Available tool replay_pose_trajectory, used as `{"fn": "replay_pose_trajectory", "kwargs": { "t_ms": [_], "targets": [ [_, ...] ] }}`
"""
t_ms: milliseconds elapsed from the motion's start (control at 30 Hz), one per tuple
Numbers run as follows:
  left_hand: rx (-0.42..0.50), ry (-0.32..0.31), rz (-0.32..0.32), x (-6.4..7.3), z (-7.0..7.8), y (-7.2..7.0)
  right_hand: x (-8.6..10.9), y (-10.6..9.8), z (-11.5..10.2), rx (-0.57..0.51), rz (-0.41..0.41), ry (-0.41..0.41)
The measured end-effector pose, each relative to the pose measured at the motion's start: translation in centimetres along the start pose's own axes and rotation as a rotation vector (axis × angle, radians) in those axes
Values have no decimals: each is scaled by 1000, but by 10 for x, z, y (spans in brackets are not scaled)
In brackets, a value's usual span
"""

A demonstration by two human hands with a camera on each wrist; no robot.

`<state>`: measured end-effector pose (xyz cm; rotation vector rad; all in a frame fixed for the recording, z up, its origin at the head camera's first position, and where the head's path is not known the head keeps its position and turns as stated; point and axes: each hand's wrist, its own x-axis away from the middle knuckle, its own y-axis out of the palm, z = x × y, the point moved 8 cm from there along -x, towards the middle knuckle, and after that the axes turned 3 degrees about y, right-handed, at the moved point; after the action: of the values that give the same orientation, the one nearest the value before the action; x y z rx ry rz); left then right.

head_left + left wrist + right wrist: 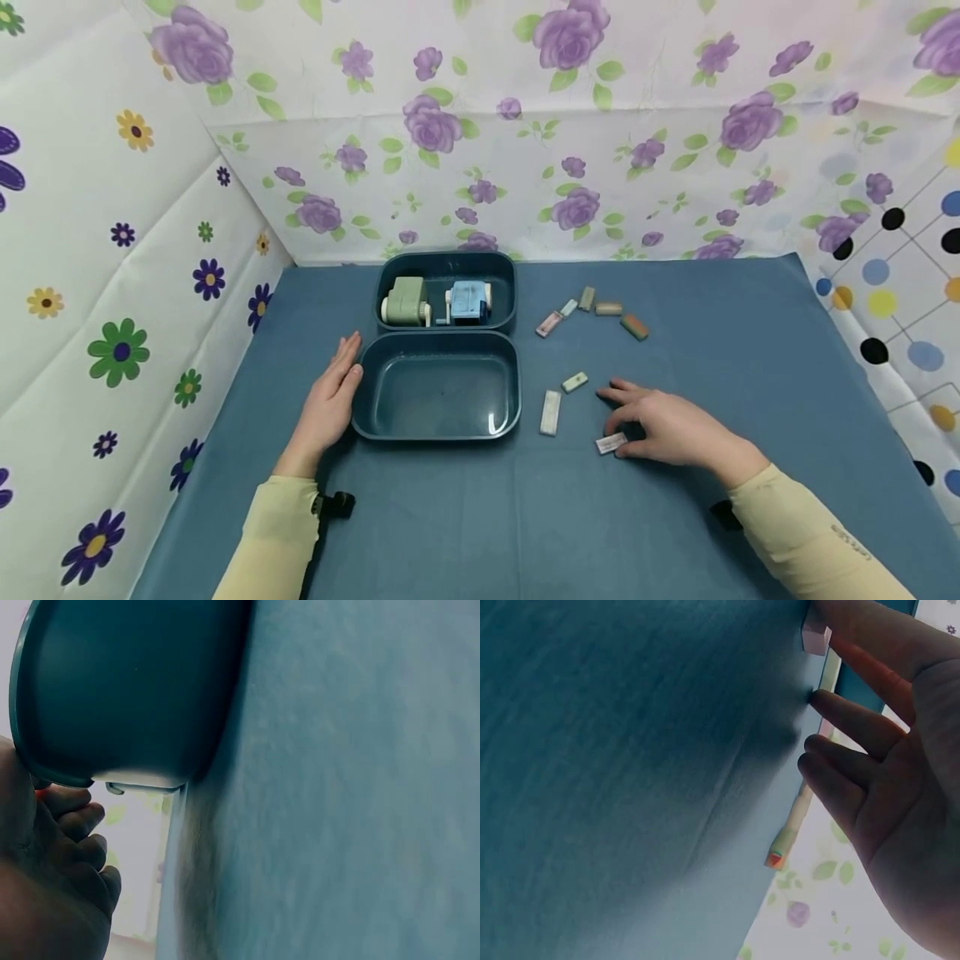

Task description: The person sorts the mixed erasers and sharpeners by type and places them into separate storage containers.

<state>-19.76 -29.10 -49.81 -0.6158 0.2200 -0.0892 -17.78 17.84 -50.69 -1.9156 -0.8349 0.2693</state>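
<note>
My right hand [667,429] pinches a small pale eraser [609,444] between thumb and index finger, low over the cloth; its other fingers spread out. The same eraser [814,639] shows at the top of the right wrist view. Left of it lie a long white eraser [551,413] and a small pale green one [575,382]. With straight fingers, my left hand [330,404] rests against the left wall of a dark teal tray [435,430], which holds nothing. The tray's wall [127,697] fills the upper left of the left wrist view.
Behind the tray stands a second teal tray [450,260] holding a green pencil sharpener [407,302] and a blue one [468,302]. Several more erasers lie at the back right, among them a pink one [549,324] and an orange-green one [634,326]. Flowered sheets surround the blue cloth [480,525].
</note>
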Motion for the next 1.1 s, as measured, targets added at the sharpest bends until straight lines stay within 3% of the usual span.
{"fn": "replay_pose_trajectory", "kwargs": {
  "t_ms": [233, 567, 1100],
  "targets": [
    [34, -2, 19, 2, 0, -3, 2, 4, 0, -38, 0, 38],
    [-107, 37, -72, -4, 11, 3, 0, 1, -2, -12, 3, 49],
    [-250, -17, -104, -4, 15, 7, 0, 1, -5, -23, -2, 57]
  ]
}}
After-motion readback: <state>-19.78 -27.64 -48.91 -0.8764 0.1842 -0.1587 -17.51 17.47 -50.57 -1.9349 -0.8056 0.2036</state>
